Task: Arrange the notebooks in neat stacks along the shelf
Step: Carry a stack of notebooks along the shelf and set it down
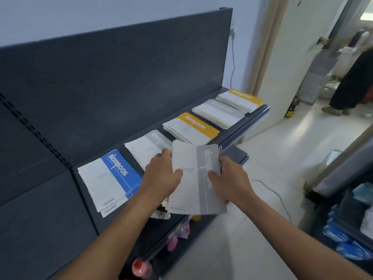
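A dark shelf carries a row of stacks along to its far right corner. Above its front edge a grey notebook is held with its long axis pointing at the back panel. The left hand and right hand pinch its long sides (thumbs on top). The matching grey stack lies just beyond it, nearer the left hand.

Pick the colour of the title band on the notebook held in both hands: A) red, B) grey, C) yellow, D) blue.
B: the notebook gripped by the left hand and right hand carries a grey band; the blue-banded stack and yellow-banded stack lie on the shelf.
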`<act>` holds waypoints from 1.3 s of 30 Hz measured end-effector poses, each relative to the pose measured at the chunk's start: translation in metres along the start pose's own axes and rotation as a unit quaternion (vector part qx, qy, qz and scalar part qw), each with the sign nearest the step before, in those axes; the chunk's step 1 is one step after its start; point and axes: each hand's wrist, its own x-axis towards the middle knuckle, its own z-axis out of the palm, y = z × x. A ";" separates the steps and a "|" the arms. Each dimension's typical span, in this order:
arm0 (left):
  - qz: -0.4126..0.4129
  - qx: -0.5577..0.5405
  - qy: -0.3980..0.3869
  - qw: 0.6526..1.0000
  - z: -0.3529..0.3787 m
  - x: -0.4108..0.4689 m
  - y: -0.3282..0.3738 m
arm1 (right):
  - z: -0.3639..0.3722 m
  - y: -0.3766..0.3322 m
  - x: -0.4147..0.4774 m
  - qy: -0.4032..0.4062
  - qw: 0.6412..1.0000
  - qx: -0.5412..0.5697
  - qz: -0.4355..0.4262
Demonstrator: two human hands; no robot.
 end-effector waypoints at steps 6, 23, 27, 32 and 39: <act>-0.099 -0.014 0.047 0.994 0.014 0.001 0.029 | -0.014 0.017 0.049 -0.081 0.995 0.001 -0.061; -0.284 -0.019 0.134 0.949 0.003 0.065 -0.038 | 0.054 -0.071 0.172 -0.197 0.949 -0.046 -0.243; -0.296 -0.023 0.146 0.944 0.002 0.088 -0.055 | 0.074 -0.085 0.198 -0.199 0.944 -0.054 -0.259; -0.317 -0.017 0.144 0.937 0.007 0.100 -0.068 | 0.097 -0.091 0.210 -0.203 0.938 -0.090 -0.266; -0.331 0.009 0.162 0.930 0.013 0.111 -0.074 | 0.112 -0.100 0.221 -0.186 0.933 -0.136 -0.276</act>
